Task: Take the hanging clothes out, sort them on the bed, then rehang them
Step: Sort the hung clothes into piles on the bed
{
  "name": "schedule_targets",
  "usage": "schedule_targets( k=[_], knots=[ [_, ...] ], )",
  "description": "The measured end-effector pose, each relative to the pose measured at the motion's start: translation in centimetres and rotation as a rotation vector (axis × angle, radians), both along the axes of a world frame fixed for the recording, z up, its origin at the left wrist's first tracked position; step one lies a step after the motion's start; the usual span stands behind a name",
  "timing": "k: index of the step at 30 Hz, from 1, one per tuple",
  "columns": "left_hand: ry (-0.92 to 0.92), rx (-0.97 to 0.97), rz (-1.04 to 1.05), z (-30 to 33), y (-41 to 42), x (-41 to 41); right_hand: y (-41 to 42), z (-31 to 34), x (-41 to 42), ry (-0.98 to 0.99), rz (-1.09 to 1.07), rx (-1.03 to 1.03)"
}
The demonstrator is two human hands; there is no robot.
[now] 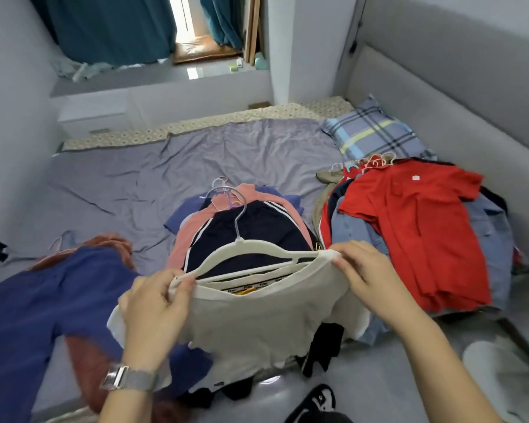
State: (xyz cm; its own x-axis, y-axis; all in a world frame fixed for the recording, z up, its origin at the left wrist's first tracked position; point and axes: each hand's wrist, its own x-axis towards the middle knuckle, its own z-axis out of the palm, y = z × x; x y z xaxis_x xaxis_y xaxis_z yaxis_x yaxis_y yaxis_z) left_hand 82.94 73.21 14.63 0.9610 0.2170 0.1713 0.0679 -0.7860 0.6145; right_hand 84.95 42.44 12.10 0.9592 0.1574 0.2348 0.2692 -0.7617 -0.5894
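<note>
Over the bed — both hands grip a beige top.

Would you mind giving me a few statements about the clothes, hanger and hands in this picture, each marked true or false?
1. Both hands hold the beige top at its neckline. True: the left hand grips one side, the right hand the other.
2. The white hanger is at the top's neck opening. True.
3. The red shirt lies on top of the pile at the left. False: it tops the right pile.
4. The plaid pillow sits on the floor. False: it lies on the bed by the headboard.
5. A watch is on the right wrist. False: it is on the left wrist.
</note>
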Motion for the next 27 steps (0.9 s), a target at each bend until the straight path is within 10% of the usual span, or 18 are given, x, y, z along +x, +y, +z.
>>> schedule_targets(
  k=[16, 27],
  knots=[
    [-0.039, 0.002, -0.264, 0.6, -26.7, -1.3, -26.2, 2.3, -10.7, -0.038, -0.328, 0.057],
    [0.08, -0.163, -0.292, -2.2, -39.1, 7.9, -38.6, 2.1, 0.9, -0.062, -0.33, -0.047]
  ],
)
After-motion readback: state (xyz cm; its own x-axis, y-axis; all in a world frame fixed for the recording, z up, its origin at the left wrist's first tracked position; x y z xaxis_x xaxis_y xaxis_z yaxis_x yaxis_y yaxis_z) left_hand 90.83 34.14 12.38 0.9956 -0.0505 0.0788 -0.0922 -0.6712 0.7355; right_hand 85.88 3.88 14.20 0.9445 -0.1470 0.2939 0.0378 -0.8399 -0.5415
